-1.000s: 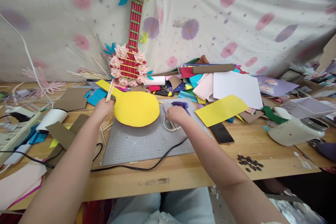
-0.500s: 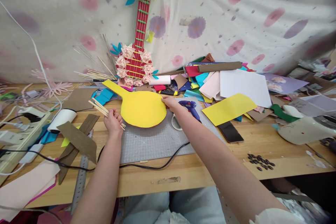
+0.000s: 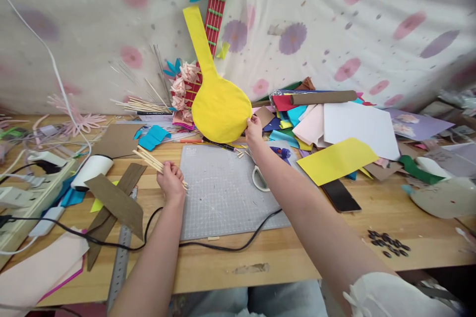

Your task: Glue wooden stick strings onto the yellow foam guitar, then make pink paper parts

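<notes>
My right hand (image 3: 254, 131) grips the lower right edge of a yellow paddle-shaped cutout (image 3: 222, 109), which stands raised with its long neck up and tilted left. Behind it, partly hidden, leans a red decorated guitar model (image 3: 215, 20) with pink paper flowers around its body. My left hand (image 3: 171, 181) is closed around several thin wooden sticks (image 3: 150, 159) above the left edge of the grey cutting mat (image 3: 219, 208). On the mat, a roll of white tape (image 3: 258, 181) and a blue glue gun (image 3: 281, 153) lie beside and partly behind my right forearm.
Coloured sheets, including a yellow one (image 3: 336, 161), pile up at the back right near a black phone (image 3: 340, 195). Small black pieces (image 3: 388, 243) lie at the front right. Brown strips (image 3: 117, 203), a steel ruler (image 3: 121, 262) and a power strip (image 3: 33, 208) occupy the left; a black cable (image 3: 238, 242) crosses the front.
The yellow cutout has been lifted from above the mat and swung upright, its neck turning from left to up, uncovering the mat. My left hand still holds the sticks. The view has shifted slightly.
</notes>
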A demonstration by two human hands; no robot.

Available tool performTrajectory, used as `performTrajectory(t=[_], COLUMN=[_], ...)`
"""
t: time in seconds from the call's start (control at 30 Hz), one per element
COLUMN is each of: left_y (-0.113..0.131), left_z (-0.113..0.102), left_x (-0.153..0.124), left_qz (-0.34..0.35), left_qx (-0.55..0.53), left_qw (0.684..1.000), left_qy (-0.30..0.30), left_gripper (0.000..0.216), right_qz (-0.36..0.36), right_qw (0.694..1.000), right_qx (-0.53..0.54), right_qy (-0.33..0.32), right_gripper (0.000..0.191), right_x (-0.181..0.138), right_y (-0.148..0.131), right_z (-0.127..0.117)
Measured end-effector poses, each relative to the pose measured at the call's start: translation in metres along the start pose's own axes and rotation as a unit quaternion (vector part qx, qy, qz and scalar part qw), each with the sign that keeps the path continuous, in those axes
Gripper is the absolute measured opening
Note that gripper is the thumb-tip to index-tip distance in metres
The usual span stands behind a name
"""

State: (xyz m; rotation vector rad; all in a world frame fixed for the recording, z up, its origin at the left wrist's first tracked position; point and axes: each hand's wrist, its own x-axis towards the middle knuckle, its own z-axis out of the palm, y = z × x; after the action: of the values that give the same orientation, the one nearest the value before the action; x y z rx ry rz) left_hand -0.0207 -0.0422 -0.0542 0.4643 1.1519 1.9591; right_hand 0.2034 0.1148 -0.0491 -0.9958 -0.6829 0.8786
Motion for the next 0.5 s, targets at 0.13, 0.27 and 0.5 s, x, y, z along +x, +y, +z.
performTrajectory(t=[0.13,0.27,0.5], left_y=[-0.005,-0.006,-0.011], left_z=[0.004,0.006,0.004], left_x=[-0.001,0.000,0.008], left_qz=[-0.001,-0.001,0.037], left_qx=[0.015,0.025,0.041], left_qw=[0.999,0.999,0.997], left_qy=[-0.030,-0.033,-0.049], left_gripper=[0.014,0.014,0.022], right_qz=[-0.020,-0.053,0.018], right_qw=[1.000,0.995,0.962], right_qx=[-0.019,-0.081,-0.270], right_qy=[0.012,0.024,0.023], right_gripper=[0.016,0.023,0.039], right_x=[0.009,0.011,0.002], right_y=[0.014,0.015,0.015], right_z=[0.006,0.008,0.014])
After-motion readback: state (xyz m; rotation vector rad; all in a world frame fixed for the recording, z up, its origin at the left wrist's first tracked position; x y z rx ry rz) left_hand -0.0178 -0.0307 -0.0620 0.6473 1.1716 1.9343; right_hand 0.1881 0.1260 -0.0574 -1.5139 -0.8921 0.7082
